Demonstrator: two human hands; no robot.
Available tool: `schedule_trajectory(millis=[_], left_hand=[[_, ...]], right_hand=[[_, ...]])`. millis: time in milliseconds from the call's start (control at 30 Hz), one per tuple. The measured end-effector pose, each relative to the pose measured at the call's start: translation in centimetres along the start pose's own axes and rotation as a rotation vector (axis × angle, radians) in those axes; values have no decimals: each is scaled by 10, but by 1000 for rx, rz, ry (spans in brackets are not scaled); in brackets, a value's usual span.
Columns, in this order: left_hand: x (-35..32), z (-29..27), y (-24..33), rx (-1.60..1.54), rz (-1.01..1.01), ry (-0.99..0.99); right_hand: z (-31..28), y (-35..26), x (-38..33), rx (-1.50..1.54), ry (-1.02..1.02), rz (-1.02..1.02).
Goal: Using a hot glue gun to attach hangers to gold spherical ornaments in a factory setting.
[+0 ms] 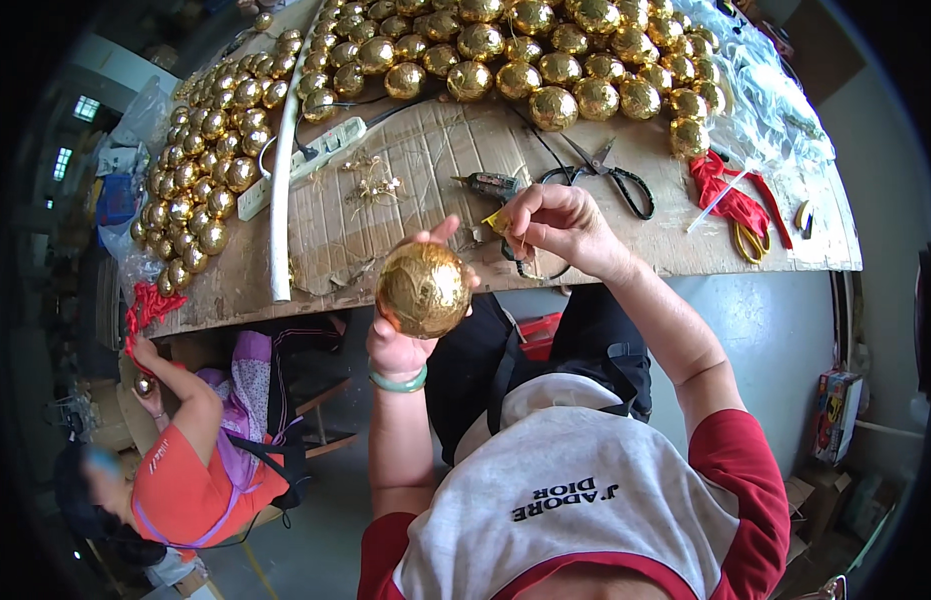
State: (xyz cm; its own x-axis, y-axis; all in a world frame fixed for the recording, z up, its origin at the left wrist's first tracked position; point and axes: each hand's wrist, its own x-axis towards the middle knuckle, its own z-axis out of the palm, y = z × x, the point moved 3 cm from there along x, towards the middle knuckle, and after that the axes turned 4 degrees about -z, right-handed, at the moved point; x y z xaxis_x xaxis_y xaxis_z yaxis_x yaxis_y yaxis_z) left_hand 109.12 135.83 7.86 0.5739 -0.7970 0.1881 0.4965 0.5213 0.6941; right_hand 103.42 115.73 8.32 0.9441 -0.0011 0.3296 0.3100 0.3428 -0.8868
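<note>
My left hand grips a gold foil ball from below, holding it up in front of the table edge. My right hand is just right of the ball, fingers pinched on a small gold piece near the ball's top. A green bangle circles my left wrist. A glue gun lies on the cardboard right behind my right hand.
Many gold balls fill the far table and its left end. Black scissors, a power strip, a white tube and red ribbon lie on the cardboard-covered table. Another person in orange works lower left.
</note>
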Motion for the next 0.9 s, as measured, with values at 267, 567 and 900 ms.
schedule_trajectory(millis=[267, 567, 900], left_hand=[[16, 10, -15, -57, -65, -79], [12, 6, -28, -659, -10, -97], [5, 11, -34, -655, 54, -36]], right_hand=[[14, -6, -1, -91, -37, 89], [10, 4, -6, -82, 15, 143], [27, -6, -7, -285, 34, 136]])
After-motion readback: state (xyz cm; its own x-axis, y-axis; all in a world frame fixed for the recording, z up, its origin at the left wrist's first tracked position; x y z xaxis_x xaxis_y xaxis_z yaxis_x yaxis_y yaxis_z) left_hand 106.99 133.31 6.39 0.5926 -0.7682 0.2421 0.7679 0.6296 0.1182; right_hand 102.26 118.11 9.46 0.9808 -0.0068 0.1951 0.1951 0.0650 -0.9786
